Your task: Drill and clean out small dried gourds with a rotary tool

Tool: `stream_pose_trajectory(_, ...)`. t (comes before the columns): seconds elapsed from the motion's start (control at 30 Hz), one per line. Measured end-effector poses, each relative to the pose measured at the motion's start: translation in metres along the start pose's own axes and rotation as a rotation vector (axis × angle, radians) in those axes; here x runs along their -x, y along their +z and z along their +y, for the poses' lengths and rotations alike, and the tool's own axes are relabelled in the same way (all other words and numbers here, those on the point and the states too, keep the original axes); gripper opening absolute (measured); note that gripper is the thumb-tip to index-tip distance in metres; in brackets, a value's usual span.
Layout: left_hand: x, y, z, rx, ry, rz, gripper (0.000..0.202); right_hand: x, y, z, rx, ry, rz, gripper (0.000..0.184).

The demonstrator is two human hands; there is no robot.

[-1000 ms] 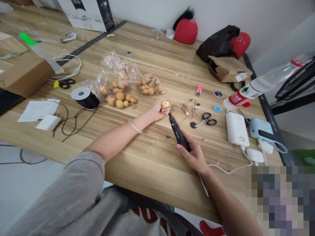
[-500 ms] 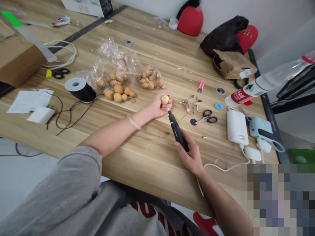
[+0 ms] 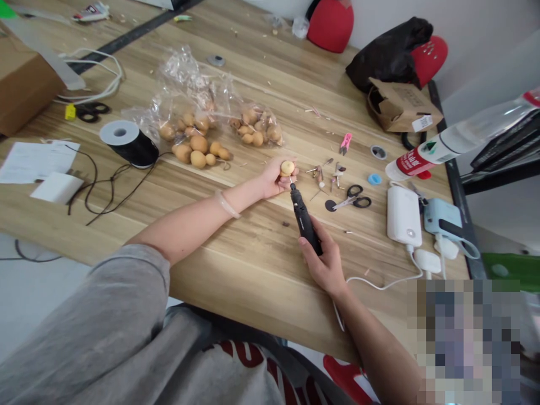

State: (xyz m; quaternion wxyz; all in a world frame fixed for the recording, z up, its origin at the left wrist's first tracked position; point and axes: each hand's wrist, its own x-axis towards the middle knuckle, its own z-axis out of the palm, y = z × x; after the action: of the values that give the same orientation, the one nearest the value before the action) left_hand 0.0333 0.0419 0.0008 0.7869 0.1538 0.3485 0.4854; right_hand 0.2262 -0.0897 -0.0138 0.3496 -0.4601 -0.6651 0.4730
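Small dried gourd (image 3: 287, 168) pinched between thumb and fingers of the left hand (image 3: 272, 181), raised slightly above the wooden tabletop (image 3: 236, 264). Black rotary tool (image 3: 302, 218) clenched in the right hand (image 3: 323, 261), thin bit angled up at the gourd's underside, contact too fine to tell. Just left of the gourd, a heap of more gourds (image 3: 198, 147) beside crumpled clear plastic bags (image 3: 194, 79); farther left, a spool of black cord (image 3: 129, 145). Just right of the gourd, small metal bits (image 3: 320, 179), then black-handled scissors (image 3: 356, 199). Well right of the gourd, a white power bank (image 3: 404, 216) trailing a white cable (image 3: 379, 284); up and right, a red-labelled plastic bottle (image 3: 407, 166) lying on its side.
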Motion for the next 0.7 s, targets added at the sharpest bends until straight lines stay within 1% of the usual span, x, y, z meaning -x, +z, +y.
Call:
stream_pose_trajectory(0.2, -0.0016, -0.0011, 0.0001, 0.020, -0.021, 0.006, 0.044, 0.0002, -0.0002, 0.0001, 0.023, 0.018, 0.005, 0.055)
stream_pose_trajectory(0.43, -0.0023, -0.0030, -0.0006, -0.022, -0.010, -0.032, 0.045, 0.0003, 0.0006, 0.0037, 0.079, -0.035, 0.026, 0.055)
stream_pose_trajectory(0.7, -0.0027, -0.0035, -0.0013, -0.032, 0.001, -0.052, 0.049, 0.0002, 0.0007, 0.0035, 0.123, -0.056, 0.037, 0.054)
